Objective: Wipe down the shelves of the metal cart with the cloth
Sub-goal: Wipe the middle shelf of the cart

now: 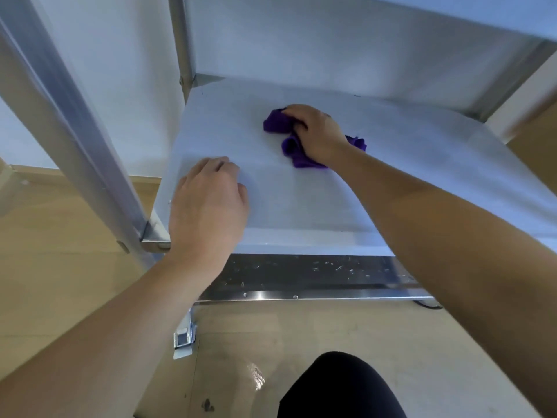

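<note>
Fingers on the left hand (208, 203) are loosely bent with the tips down on the front-left part of the middle shelf (391, 182), holding nothing. My guess is that hand's just there to brace the person and steady the metal cart (156, 233) while the other one scrubs. Left of it runs the cart's slanted front post (75, 116), with wood floor (60, 267) beyond. Down low there's what looks like a caster bracket (184, 339), so the thing probably rolls, which would explain the steadying hand. Moving right, the purple cloth (275, 123) sits bunched up around the middle of that same shelf, a bit toward the back, lying right on the metal. The right hand (319, 134) is on top of it, fingers curled into the folds, gripping it and pressing down. Bunched like that it makes a firm pad to push with, though I'd think it covers less per pass. Overhead, the underside of the upper shelf (331, 34) hangs low, so the reach is kinda tunnelled in, and the corner by the rear post (182, 40) looks like the awkward bit. Below the front lip you can see the bottom shelf (301, 273) with specks or droplets on it, can't tell which, so I'd say that one isn't done yet. A knee in black (340, 387) shows at the bottom, and at far right a tan box-like thing (536, 140) stands just beside the cart.
</note>
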### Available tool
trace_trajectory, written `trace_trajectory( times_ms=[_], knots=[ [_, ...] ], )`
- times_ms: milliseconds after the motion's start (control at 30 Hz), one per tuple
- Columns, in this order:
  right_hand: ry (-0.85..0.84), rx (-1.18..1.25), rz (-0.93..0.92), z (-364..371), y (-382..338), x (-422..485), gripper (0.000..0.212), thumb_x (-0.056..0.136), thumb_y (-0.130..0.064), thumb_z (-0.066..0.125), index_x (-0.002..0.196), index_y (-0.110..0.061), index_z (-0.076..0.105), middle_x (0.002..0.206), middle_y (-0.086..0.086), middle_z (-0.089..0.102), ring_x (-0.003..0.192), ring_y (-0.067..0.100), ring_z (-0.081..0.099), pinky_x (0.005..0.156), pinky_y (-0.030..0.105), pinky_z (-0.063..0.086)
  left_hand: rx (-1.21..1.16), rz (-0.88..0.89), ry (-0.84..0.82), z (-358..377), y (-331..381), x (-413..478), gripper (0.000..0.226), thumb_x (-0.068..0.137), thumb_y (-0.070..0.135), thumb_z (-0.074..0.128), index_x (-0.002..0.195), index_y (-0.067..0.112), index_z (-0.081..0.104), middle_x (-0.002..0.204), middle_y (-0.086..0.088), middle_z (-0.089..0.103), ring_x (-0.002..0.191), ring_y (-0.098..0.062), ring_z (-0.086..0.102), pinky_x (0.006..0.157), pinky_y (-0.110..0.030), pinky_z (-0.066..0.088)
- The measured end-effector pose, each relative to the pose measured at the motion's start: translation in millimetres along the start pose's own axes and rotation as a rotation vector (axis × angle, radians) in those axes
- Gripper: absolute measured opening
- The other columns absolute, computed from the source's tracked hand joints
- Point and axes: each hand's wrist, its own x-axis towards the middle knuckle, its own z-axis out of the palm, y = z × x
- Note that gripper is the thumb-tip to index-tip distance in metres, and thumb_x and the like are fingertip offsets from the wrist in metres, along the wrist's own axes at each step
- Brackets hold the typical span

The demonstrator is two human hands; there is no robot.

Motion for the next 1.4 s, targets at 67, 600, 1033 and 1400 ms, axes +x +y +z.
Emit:
trace_trajectory(
  times_ms=[67,600,1033,1400],
  knots=[
    [-0.004,0.004,0.008,3.9,-6.7,-2.3,0.044,0.089,-0.005,0.038,0.119,-0.027,0.062,0.124,-0.008,0.062,0.114,0.018,0.055,0.094,0.027,0.042,-0.001,-0.006,0.004,-1.3,0.3,0.1,0.032,0.090,0.008,0.046,0.114,0.003,0.066,0.126,-0.011,0.063,0.119,-0.029,0.053,0.099,-0.042,0.044],
    [0.047,0.024,-0.062,19.0,-63.9,-131.6,0.039,0.096,-0.008,0.045,0.130,-0.022,0.058,0.143,-0.007,0.049,0.130,0.018,0.044,0.106,0.027,0.035,-0.066,-0.056,0.021,-6.5,-1.8,-0.6,0.033,0.088,0.007,0.040,0.108,0.012,0.066,0.112,-0.009,0.064,0.095,-0.036,0.057,0.075,-0.040,0.048],
    [0.178,-0.152,0.109,12.8,-34.0,-129.2,0.044,0.083,-0.003,0.043,0.123,-0.013,0.060,0.136,0.006,0.054,0.122,0.034,0.049,0.104,0.038,0.041,-0.052,-0.096,0.045,-3.1,2.8,-1.3,0.032,0.090,0.005,0.042,0.113,0.007,0.064,0.120,-0.009,0.061,0.098,-0.038,0.058,0.076,-0.041,0.046],
    [0.114,-0.027,0.104,-20.1,3.2,-136.6,0.040,0.096,-0.013,0.044,0.131,-0.028,0.056,0.146,-0.012,0.045,0.128,0.023,0.048,0.104,0.035,0.041,-0.025,0.013,0.055,-6.4,-1.3,1.4,0.030,0.090,0.007,0.044,0.110,0.005,0.066,0.114,-0.011,0.065,0.100,-0.037,0.058,0.079,-0.040,0.046]
  ],
)
